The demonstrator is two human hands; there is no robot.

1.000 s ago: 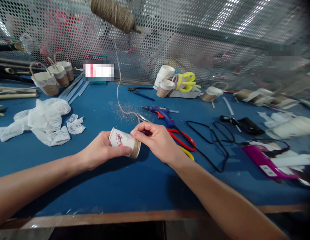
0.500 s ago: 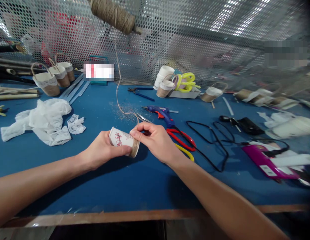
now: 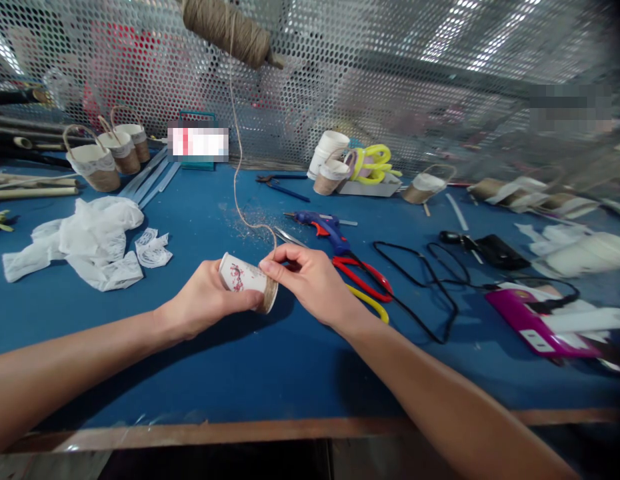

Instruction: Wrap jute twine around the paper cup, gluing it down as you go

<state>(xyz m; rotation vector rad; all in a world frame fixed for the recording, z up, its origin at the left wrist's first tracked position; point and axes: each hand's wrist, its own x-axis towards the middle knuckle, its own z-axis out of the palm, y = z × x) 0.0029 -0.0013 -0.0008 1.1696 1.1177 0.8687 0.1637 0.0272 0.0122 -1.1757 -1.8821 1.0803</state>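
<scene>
My left hand [image 3: 210, 297] is closed around a white paper cup [image 3: 246, 277] with a red blossom print, which lies tilted on its side above the table. Brown twine [image 3: 268, 297] is wound round the cup's right end. Pinched at that end, my right hand [image 3: 297, 273] grips the twine between thumb and fingers. From there the strand [image 3: 236, 180] runs up to a large twine spool [image 3: 227, 30] hung on the mesh. Just beyond my right hand lie a blue glue gun [image 3: 320, 223] and scissors with red and yellow handles [image 3: 373, 287], partly hidden by my arm.
White lace [image 3: 85, 240] is heaped at left, near small twine baskets [image 3: 97, 167] and glue sticks [image 3: 150, 177]. Blue pliers [image 3: 285, 187], stacked cups [image 3: 333, 147] and another basket [image 3: 424, 188] stand toward the back. A black cord [image 3: 415, 287] leads to a purple power strip [image 3: 520, 320] at right.
Almost nothing differs. Both hands keep their hold on the cup and the twine, with only a very slight shift of the cup.
</scene>
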